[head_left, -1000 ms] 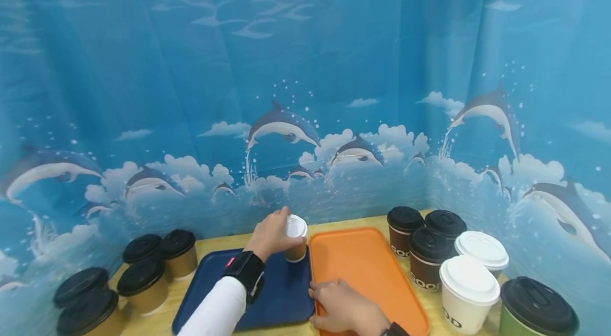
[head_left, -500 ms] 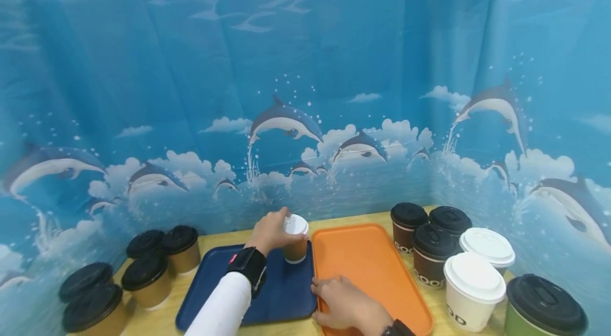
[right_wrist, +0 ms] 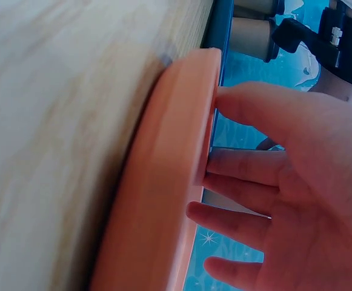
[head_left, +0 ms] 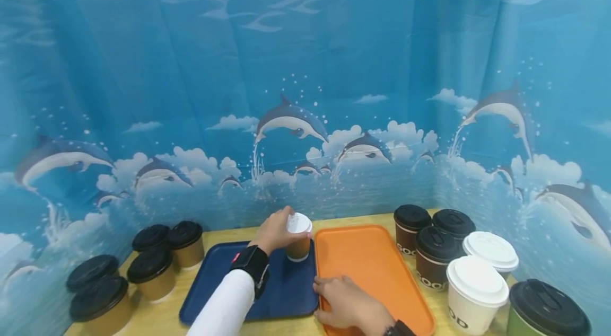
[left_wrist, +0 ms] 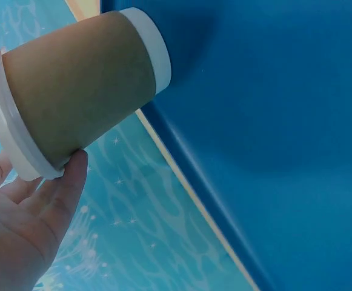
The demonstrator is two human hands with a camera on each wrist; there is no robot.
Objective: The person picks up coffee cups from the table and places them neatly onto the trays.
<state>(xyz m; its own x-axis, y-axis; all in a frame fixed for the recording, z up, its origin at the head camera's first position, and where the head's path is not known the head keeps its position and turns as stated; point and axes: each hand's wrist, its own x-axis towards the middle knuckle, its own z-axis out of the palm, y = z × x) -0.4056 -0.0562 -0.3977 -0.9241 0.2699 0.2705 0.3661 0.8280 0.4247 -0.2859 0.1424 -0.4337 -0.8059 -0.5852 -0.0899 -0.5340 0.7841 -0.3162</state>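
My left hand (head_left: 273, 232) grips a brown paper coffee cup (head_left: 298, 249) with a white lid, thumb and fingers around its lid end. The cup is upright at the back right corner of the dark blue tray (head_left: 281, 299). In the left wrist view the white base of the cup (left_wrist: 82, 85) lies over the tray's corner; whether it touches cannot be told. My right hand (head_left: 350, 301) rests at the left edge of the orange tray (head_left: 369, 256), beside the seam between both trays. The right wrist view has its fingers fairly straight against that tray's rim.
Several tan cups with black lids (head_left: 151, 272) stand left of the blue tray. On the right are dark brown cups (head_left: 431, 267), white-lidded cups (head_left: 477, 293) and a green cup with a black lid (head_left: 549, 307). A dolphin-print curtain (head_left: 305, 113) hangs behind the wooden table (head_left: 229, 235).
The head view has shifted slightly, moving the scene a little to the right. Both hands keep their places, the left still holding the cup at the blue tray's back corner.
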